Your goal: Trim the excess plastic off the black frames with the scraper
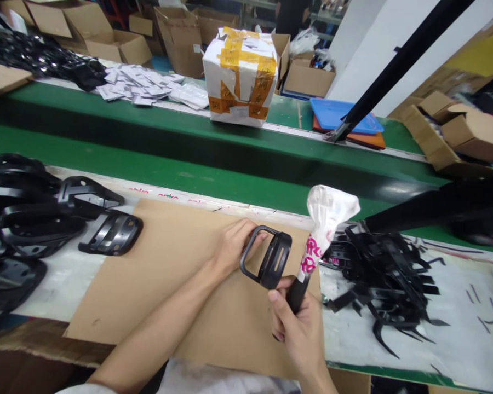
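Over the cardboard sheet [164, 251], my left hand [236, 246] grips a black plastic frame [276, 262] by its far side. The frame has a rounded rim, a wide opening and narrow slots in its end. My right hand [298, 328] is closed round the black handle of a hammer [298, 293], held upright. White wrapping with pink writing covers the hammer's head and upper shaft, so the bare head is hidden. The right thumb and fingers are close to the frame's lower end; whether they touch it I cannot tell.
Black plastic housings [41, 219] are heaped at the left. Thin black strips [386, 279] lie piled at the right. Beyond the green conveyor [181, 169] stand a taped white box [240, 76], white packets [139, 82] and blue trays [345, 115]. A slanted black post [394, 71] rises at the right.
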Motion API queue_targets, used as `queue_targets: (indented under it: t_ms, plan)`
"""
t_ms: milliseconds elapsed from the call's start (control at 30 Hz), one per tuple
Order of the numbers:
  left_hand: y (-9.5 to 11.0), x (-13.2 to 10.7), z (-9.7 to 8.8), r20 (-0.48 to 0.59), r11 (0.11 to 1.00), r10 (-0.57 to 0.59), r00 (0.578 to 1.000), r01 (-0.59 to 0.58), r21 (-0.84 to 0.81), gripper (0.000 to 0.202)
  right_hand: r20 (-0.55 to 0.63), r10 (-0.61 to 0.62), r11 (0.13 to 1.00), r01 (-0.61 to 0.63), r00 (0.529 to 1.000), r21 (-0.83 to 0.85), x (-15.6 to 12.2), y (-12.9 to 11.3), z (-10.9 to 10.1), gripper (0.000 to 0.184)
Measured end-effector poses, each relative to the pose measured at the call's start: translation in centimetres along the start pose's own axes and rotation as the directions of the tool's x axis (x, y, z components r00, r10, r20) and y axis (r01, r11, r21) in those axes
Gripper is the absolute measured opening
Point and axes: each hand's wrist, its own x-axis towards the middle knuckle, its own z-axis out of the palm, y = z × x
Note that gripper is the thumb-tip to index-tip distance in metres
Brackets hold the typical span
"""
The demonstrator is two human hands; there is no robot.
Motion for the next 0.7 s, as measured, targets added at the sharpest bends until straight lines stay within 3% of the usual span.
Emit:
queue_targets:
  t_ms: [133, 267, 467, 700]
  plan:
    - [0.3, 0.2, -0.2, -0.024, 0.997, 0.052, 0.998, -0.051, 0.053, 0.027, 0.013, -0.015, 1.000, 0.015, 1.000, -0.006, -0.4, 0.4, 0.0, 0.034]
    - [0.0, 0.2, -0.1, 0.053, 0.994, 0.023, 0.998, -0.029, 0.104, 0.033, -0.067, 0.021, 0.997, -0.026, 0.998, -0.071, 0.0, 0.4, -0.1, 0.041]
    - [-1.2, 0.2, -0.5, 0.306, 0.974, -0.172, 0.936, 0.115, 0.195, 0.043, -0.180, 0.095, 0.964, -0.135, 0.979, -0.228, 0.6, -0.8, -2.1, 0.057]
    - [-1.0, 0.4, -0.3, 0.249, 0.836, -0.372, 0.894, 0.206, 0.509, 0.046, -0.291, 0.133, 0.931, -0.220, 0.947, -0.293, -1.8, -0.2, -4.1, 0.061]
